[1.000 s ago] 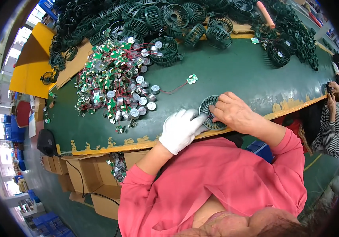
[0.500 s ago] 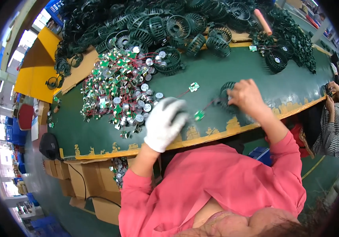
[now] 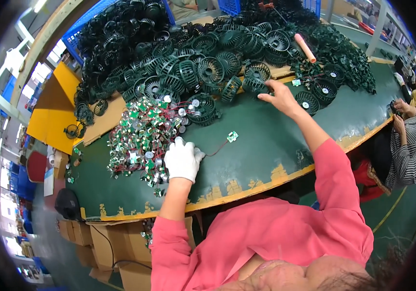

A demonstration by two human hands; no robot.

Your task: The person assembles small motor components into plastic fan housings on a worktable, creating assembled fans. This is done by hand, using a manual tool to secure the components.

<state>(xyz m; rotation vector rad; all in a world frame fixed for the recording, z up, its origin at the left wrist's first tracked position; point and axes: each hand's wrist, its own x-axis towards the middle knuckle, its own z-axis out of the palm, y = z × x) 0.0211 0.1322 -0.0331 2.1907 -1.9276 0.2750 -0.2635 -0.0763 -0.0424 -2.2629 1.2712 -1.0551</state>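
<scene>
A salmon-pink rod (image 3: 305, 48) lies far back; a yellow panel (image 3: 48, 130) stands left. Below sit open cardboard boxes (image 3: 129, 242); at right, a striped shirt (image 3: 408, 155).

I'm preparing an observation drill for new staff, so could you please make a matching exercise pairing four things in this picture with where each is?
1. Left hand
2. Right hand
3. Pink rod
4. Yellow panel

A. At the left end of the table
B. Bare, close to a dark green cage
C. White-gloved, at the pile of motors and circuit boards
D. Beyond the right hand

Pairs: 1-C, 2-B, 3-D, 4-A
</scene>
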